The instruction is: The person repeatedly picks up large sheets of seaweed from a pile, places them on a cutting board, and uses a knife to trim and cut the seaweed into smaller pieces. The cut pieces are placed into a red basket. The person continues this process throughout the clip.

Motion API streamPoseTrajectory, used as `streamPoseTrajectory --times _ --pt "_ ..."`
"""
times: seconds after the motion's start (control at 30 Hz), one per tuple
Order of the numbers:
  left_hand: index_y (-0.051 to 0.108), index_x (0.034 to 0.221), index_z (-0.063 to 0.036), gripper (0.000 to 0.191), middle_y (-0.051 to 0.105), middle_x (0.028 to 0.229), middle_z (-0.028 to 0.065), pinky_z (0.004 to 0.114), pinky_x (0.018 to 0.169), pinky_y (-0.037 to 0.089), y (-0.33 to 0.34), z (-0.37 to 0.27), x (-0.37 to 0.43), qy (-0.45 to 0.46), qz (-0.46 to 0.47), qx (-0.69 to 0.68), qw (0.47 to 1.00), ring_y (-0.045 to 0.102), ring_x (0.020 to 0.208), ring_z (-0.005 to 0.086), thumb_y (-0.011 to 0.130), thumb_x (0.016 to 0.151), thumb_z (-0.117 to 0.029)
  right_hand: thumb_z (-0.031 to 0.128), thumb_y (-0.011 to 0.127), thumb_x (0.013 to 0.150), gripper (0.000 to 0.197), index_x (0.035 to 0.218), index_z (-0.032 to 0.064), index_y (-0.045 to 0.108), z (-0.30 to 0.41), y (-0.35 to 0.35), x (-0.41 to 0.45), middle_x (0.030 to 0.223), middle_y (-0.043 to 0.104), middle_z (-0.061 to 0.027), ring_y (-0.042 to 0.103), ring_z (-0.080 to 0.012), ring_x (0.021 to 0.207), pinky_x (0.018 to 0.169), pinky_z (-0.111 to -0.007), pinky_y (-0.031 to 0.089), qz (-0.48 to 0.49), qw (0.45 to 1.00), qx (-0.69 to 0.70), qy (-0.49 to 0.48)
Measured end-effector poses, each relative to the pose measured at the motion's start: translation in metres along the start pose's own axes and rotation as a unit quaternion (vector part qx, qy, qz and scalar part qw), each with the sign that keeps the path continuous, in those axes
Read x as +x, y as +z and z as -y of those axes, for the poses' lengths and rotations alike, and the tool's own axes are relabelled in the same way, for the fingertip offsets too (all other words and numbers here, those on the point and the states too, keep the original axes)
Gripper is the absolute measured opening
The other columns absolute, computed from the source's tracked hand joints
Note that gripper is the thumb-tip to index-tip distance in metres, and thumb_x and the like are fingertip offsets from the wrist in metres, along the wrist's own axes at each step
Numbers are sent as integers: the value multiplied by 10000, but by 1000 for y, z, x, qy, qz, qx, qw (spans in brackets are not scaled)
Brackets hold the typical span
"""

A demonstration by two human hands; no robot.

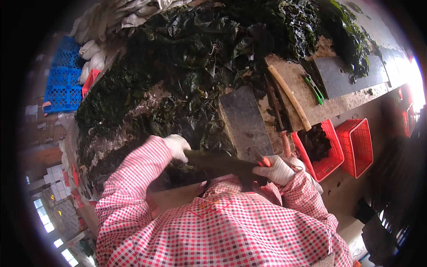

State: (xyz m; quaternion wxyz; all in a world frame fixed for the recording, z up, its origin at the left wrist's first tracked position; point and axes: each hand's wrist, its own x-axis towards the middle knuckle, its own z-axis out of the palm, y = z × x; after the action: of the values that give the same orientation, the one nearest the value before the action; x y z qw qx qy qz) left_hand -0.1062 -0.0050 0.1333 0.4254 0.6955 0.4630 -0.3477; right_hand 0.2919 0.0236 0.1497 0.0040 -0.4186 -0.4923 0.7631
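My left hand (176, 147), in a white glove, pinches one end of a dark kelp strip (220, 163). That strip stretches across in front of my body, blurred by motion. At its other end is my gloved right hand (275, 170), closed around a small red-handled tool (264, 162), probably a cutter; whether it also grips the kelp I cannot tell. A dark cutting board (247, 120) lies just beyond the strip. Past my left hand spreads a large heap of wet kelp (186, 56) on the table.
Right of the board lie a wooden stick (290, 96), a long tool with a wooden handle (285, 143) and a green utility knife (313, 88). A red basket (333, 160) holds dark kelp, beside another red basket (355, 147). Blue crates (63, 76) and white sacks (136, 15) stand at left.
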Motion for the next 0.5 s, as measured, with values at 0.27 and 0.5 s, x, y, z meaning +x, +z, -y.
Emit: streamPoseTrajectory --times 0.27,0.5 --pt "707 1136 -74 405 735 945 58 363 816 533 -82 25 90 -111 -220 -358 901 671 860 189 776 833 -333 216 725 884 282 1077 40 620 -67 -64 93 815 717 -139 697 -267 684 615 -382 555 -241 969 -57 19" --pt "681 1247 -182 566 707 1176 86 396 969 493 -105 30 139 -207 -186 -168 946 651 1116 279 669 847 -582 298 620 940 304 1086 43 539 -40 -62 116 821 675 -234 673 -416 777 708 -497 524 -184 900 -396 9"
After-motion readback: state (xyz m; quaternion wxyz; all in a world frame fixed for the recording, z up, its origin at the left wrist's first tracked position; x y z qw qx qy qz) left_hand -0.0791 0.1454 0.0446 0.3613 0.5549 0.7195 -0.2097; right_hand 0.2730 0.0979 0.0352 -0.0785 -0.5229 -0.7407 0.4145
